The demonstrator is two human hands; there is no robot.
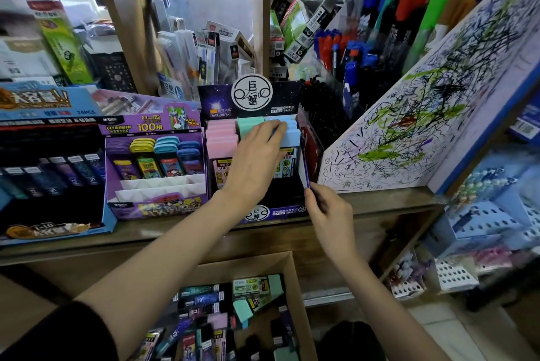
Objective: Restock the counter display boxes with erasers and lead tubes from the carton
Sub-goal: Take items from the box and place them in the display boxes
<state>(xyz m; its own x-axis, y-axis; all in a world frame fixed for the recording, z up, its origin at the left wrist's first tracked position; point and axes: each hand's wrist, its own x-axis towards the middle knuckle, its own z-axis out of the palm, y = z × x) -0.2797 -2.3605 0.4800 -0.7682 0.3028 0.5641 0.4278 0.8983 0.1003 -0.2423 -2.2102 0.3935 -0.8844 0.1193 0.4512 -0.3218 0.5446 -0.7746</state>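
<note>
A dark purple display box (304,176) stands on the wooden counter, holding rows of lead tubes with pink (220,138), teal (248,123) and blue caps (292,132). My left hand (251,162) reaches into the box, its fingers lying over the teal and blue caps. My right hand (327,214) holds the box's front right corner, thumb at the edge. Below the counter an open carton (287,270) holds several loose lead tubes and teal erasers (242,312).
Left of the box stand a purple lead display (157,173) and a blue-framed display (52,173). A scribbled test pad (423,115) leans on the right. Pens and boxed goods fill the shelf behind. Blue perforated racks (491,220) stand at the lower right.
</note>
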